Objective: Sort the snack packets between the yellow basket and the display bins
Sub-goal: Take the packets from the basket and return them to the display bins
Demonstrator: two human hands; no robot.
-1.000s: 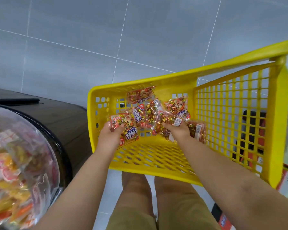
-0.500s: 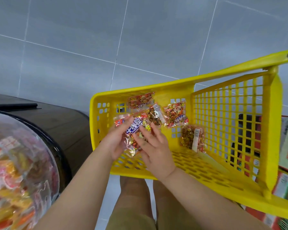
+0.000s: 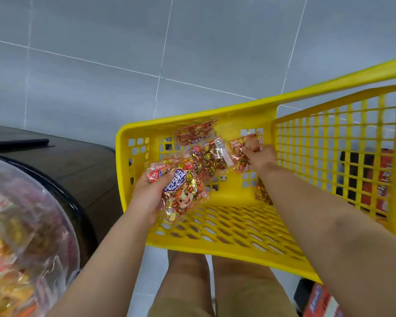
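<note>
Our left hand (image 3: 146, 195) curls round a bunch of snack packets (image 3: 183, 195) near the left wall of the yellow basket (image 3: 238, 115). Our right hand (image 3: 260, 156) pinches a red packet (image 3: 240, 145) at the far wall. A shiny packet (image 3: 214, 159) lies between our hands. The clear display bin (image 3: 28, 225) sits left of the basket, full of snacks.

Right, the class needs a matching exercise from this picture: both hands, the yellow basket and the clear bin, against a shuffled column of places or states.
1. left hand
2. right hand
3. yellow basket
4. clear display bin

A. rounded, at the view's left edge
B. pinches a single packet deep in the basket
C. holds a bunch of packets
D. mesh-sided, open side facing the person

Pairs: 1-C, 2-B, 3-D, 4-A.
</note>
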